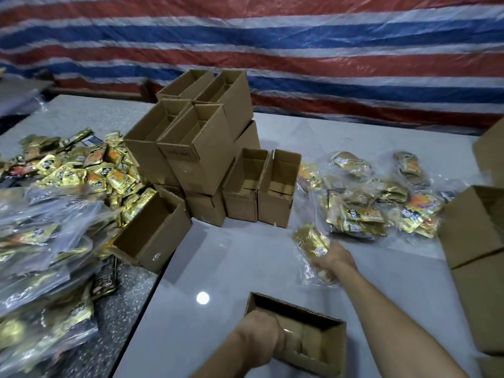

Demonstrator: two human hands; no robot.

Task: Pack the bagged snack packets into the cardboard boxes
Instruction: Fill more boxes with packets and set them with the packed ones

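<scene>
**Right hand on a bag, left hand steadying the box**

A clear bag of gold snack packets [311, 242] lies on the table just ahead of the near open box [300, 309]. The right hand [333, 258] is stretched forward with the arm nearly straight. Its fingers are curled around the bag's near end and grip it. The left hand [259, 338] holds the box's left wall, with the fingers hooked over the rim and down inside. The box stands upright at the table's near edge, and its inside is partly hidden by that hand.

Beyond the gripped bag, more filled bags [381, 205] are spread to the right. Behind the work area is a stack of empty cardboard boxes [196, 148], with two small open ones [261, 192] standing side by side at its foot. Another box [152, 236] lies tipped toward the left. Past it are a heap of loose gold packets [90, 170] and more clear bags [41, 241]. Larger cartons [477, 241] stand at the right edge.

The table [231, 268] is glossy grey and catches a round spot of light [203, 298]. A red, white and blue striped tarpaulin [272, 36] hangs behind.
</scene>
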